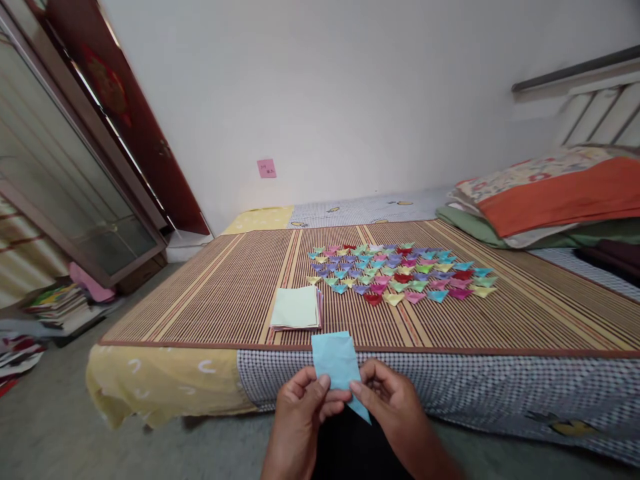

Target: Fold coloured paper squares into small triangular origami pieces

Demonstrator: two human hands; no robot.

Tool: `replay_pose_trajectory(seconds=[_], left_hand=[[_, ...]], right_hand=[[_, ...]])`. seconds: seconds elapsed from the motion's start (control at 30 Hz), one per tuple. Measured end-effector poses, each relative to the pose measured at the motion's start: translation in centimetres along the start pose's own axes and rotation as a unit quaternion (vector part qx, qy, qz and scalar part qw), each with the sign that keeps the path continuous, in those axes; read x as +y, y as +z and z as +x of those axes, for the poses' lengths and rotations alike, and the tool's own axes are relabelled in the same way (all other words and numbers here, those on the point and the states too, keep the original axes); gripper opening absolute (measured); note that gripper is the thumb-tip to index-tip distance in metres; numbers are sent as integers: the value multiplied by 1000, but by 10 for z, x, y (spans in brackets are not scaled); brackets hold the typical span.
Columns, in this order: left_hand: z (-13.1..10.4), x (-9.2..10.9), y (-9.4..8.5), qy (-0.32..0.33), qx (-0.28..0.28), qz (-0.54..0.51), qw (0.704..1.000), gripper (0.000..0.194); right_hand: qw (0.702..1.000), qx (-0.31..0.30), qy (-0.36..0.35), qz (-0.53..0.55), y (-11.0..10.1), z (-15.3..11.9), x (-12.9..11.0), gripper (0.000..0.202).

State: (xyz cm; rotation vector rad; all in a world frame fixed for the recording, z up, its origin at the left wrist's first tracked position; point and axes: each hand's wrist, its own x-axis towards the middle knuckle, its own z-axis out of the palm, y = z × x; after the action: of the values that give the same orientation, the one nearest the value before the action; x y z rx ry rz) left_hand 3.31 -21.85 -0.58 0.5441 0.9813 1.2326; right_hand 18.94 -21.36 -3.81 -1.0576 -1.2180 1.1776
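A light blue sheet of paper (336, 360), partly folded with a pointed flap hanging at its lower right, is held up in front of the bed's near edge. My left hand (305, 400) pinches its lower left side between thumb and fingers. On the lower right, my right hand (387, 397) grips the paper near the folded flap. Just beyond the sheet lies a stack of square papers (295, 308), pale green on top. Farther back, rows of small folded paper pieces (393, 272) in many colours are spread over the mat.
A striped bamboo mat (215, 293) covers the bed. Folded bedding (545, 193) is piled at the right. A pink note (267, 168) sticks to the white wall. At the left are a glass-panelled door (100, 193) and a pile of books (55, 303).
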Motion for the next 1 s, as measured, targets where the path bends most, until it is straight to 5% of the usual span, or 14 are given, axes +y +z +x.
replay_pose_trajectory(seconds=[0.17,0.27,0.33,0.4,0.57,0.8,0.9,1.0], left_hand=[[0,-2,-6,53,-37,112,992,33],[-1,3,-9,128,-56,189,972,29],[-4,9,-9,186,-44,214,958,28],[-7,15,-9,224,-23,232,946,29],[-11,17,-6,254,14,243,936,29],[-7,6,-5,255,40,142,956,32],[-7,8,-6,203,42,86,974,58],[-7,12,-7,146,13,49,988,53]], right_hand=[[1000,-7,-22,-1,-11,5,-17,26],[992,15,-108,-68,-16,4,-34,22],[969,1,-207,-136,-18,1,-43,10],[937,9,-285,-201,-18,-3,-47,20],[883,31,-379,-276,-12,-9,-42,34],[897,34,-345,-275,-2,-14,-26,22],[917,35,-299,-261,1,-15,-22,15],[940,39,-247,-230,4,-15,-22,13]])
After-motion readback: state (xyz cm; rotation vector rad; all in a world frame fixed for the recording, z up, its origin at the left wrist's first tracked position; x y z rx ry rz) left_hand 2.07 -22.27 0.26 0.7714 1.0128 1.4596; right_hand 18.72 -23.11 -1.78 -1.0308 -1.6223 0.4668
